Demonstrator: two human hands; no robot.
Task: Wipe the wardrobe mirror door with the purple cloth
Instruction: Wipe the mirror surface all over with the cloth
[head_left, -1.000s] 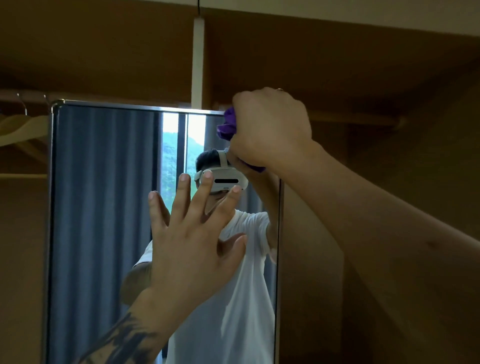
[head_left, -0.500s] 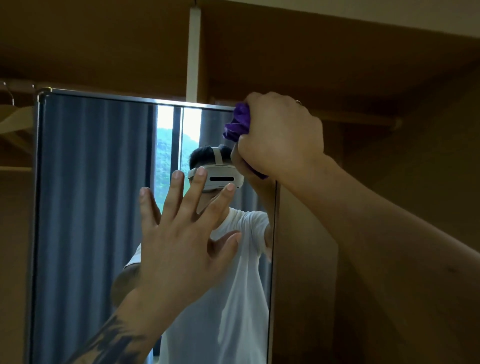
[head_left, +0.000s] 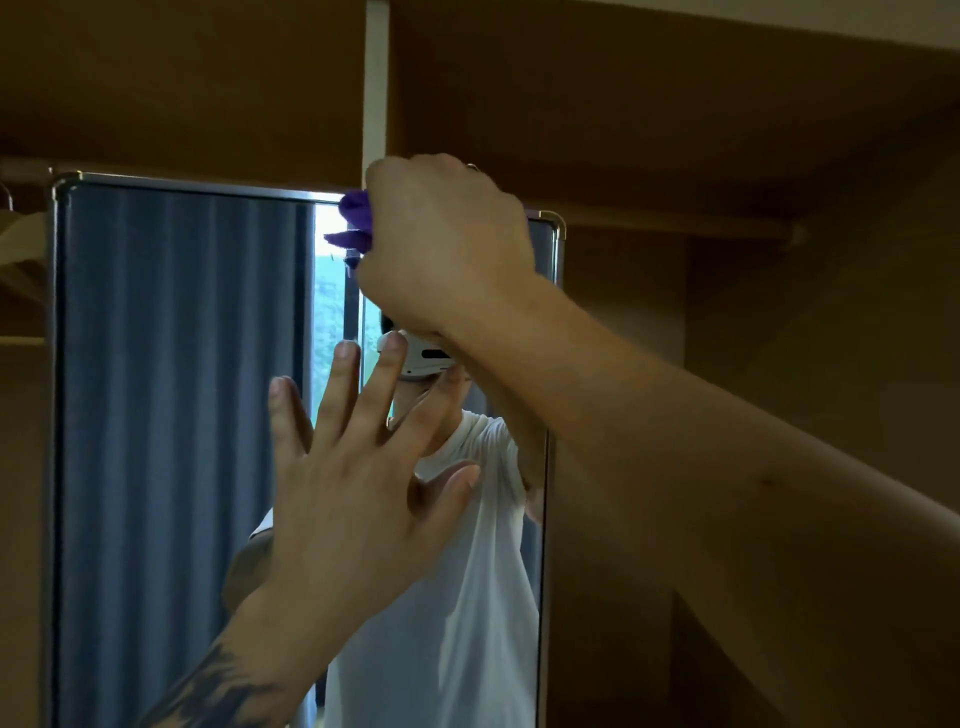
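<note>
The wardrobe mirror door (head_left: 171, 426) is a tall metal-framed mirror filling the left and middle of the view. My right hand (head_left: 447, 244) grips the bunched purple cloth (head_left: 356, 223) and presses it against the glass just under the mirror's top edge, right of the middle. Most of the cloth is hidden inside my fist. My left hand (head_left: 358, 483) lies flat against the mirror with fingers spread, lower down near the middle. The glass reflects blue curtains, a bright window strip and a person in a white shirt wearing a headset.
Brown wooden wardrobe panels (head_left: 779, 364) surround the mirror on the right and above. A pale vertical strip (head_left: 375, 88) rises above the mirror top. A wooden hanger (head_left: 21, 244) shows at the far left edge. A rail (head_left: 675, 223) runs to the right of the mirror.
My right hand with the cloth has slid left along the mirror's top edge, uncovering the top right corner. My left hand stays flat on the glass.
</note>
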